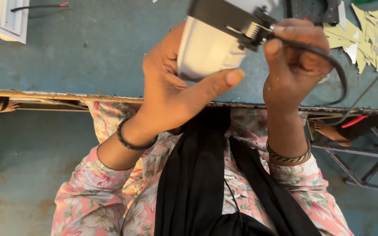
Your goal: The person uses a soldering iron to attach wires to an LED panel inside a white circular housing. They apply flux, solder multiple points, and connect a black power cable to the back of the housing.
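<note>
A view from above of a person's two bare hands, raised over a worn blue-green counter (88, 48). The left hand (176, 83) is closed around a smooth white plastic housing with rounded corners (204, 50), thumb stretched along its lower edge, so the housing sits cupped in that grip. Bolted across the top of the housing is a flat black metal bracket (224, 15) with a small coiled steel spring (252, 29) at its end.

The right hand (296, 57) is just beside the spring, its finger and thumb pinched shut on a thick black cable (324, 54) right where it meets the bracket. From that grip the cable loops away to the right and down past the counter edge.

Judging by this pose, the step in hand is fitting or seating the cable end at the spring clip. The next move would call for a steady left hand and fine pressure from the right fingertips.

Beyond the right hand lies a heap of pale yellow paper scraps (370, 37). Far beyond the left hand rests another white housing (8, 19) with red and black wires.
</note>
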Motion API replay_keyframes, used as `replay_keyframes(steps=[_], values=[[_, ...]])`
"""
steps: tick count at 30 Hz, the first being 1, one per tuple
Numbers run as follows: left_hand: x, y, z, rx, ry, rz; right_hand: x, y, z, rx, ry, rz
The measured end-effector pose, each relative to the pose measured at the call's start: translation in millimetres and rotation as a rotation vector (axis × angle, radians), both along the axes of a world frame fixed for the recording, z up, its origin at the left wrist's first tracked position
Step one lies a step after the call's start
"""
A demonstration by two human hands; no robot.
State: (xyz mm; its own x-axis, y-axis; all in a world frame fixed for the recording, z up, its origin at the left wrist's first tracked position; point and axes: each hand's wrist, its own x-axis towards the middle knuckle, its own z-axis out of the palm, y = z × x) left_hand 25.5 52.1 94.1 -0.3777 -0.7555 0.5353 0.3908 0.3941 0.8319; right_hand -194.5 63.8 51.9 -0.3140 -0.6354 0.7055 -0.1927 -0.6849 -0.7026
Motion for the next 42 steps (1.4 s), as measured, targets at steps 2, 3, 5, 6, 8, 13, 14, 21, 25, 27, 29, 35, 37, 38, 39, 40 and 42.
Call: replay_keyframes(steps=[2, 3, 5, 6, 8, 13, 14, 21, 25, 27, 29, 35, 37, 38, 39, 40, 42], values=[[2, 6, -4, 0.065, 0.046, -0.013, -3, 6, 2, -0.02, 0.101, 0.02], [3, 7, -6, 0.09, 0.056, -0.011, -5, 9, 2, -0.017, 0.123, 0.032], [4, 11, -9, 0.063, 0.046, -0.004, -8, 13, 1, 0.028, 0.088, 0.018], [3, 13, -10, 0.007, 0.028, 0.001, -9, 15, -1, 0.043, 0.09, -0.01], [2, 12, -12, -0.026, 0.02, 0.003, -10, 19, -6, 0.041, 0.162, -0.102], [-5, 10, -13, -0.007, -0.087, 0.008, -14, 17, -25, 0.062, -0.009, 0.023], [-7, 9, -13, -0.035, -0.114, 0.01, -16, 15, -31, 0.049, -0.084, 0.065], [-19, -2, -16, -0.168, -0.301, 0.072, -34, 15, -67, 0.193, -0.391, 0.214], [-31, -3, -18, -0.718, -0.444, 0.206, -34, 9, -72, 0.343, -0.473, 0.221], [-35, 3, -17, -0.936, -0.592, 0.204, -31, 19, -74, 0.437, -0.509, 0.232], [-36, 7, -17, -0.991, -0.622, 0.183, -29, 38, -79, 0.536, -0.554, 0.271], [-33, 2, -23, -1.082, -0.66, 0.156, -34, 50, -102, 0.581, -0.591, 0.352], [-35, 0, -23, -1.08, -0.641, 0.15, -33, 44, -96, 0.566, -0.586, 0.375], [-35, 0, -22, -1.081, -0.631, 0.148, -32, 41, -90, 0.558, -0.587, 0.385], [-35, -1, -19, -1.083, -0.608, 0.154, -30, 37, -82, 0.547, -0.582, 0.395], [-36, -2, -16, -1.086, -0.584, 0.16, -31, 33, -72, 0.517, -0.57, 0.409], [-36, -5, -6, -1.117, -0.538, 0.191, -34, 22, -49, 0.445, -0.543, 0.443]])
